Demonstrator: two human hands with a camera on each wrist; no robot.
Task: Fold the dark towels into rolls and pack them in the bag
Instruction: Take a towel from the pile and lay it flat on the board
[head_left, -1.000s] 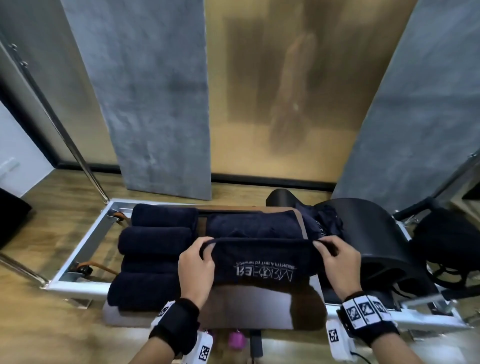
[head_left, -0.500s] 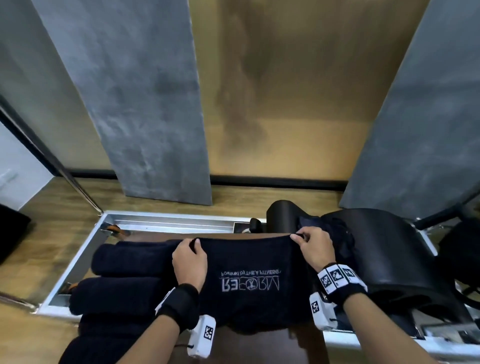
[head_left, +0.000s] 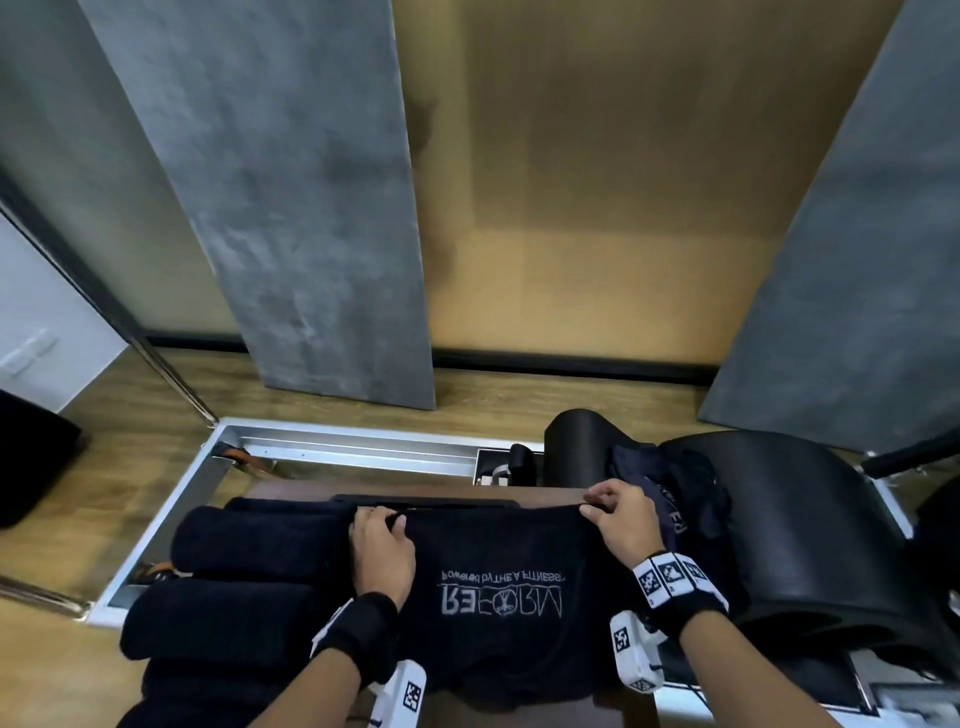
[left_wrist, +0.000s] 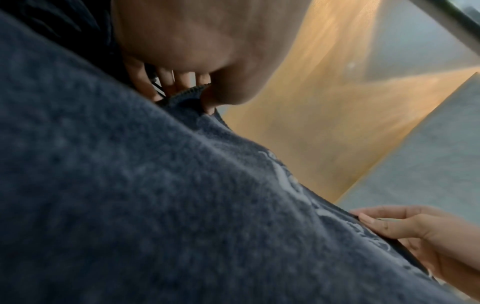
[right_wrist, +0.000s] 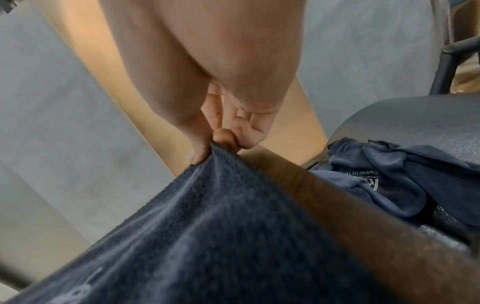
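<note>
While spread, dark towel (head_left: 498, 566), both hands pinching

- The head camera is looking down and forward from above the towel (head_left: 498, 587), taking in both hands, the rolled towels to its left and the wall beyond.
- The left wrist camera is sitting right against the towel (left_wrist: 182, 205), facing along the left hand (left_wrist: 187, 51) toward the right hand (left_wrist: 428, 236).
- The right wrist camera is hovering just as near the towel (right_wrist: 207, 226), facing along the right hand (right_wrist: 221, 82) toward the wall.
- All three are sharing the towel's far edge.
</note>
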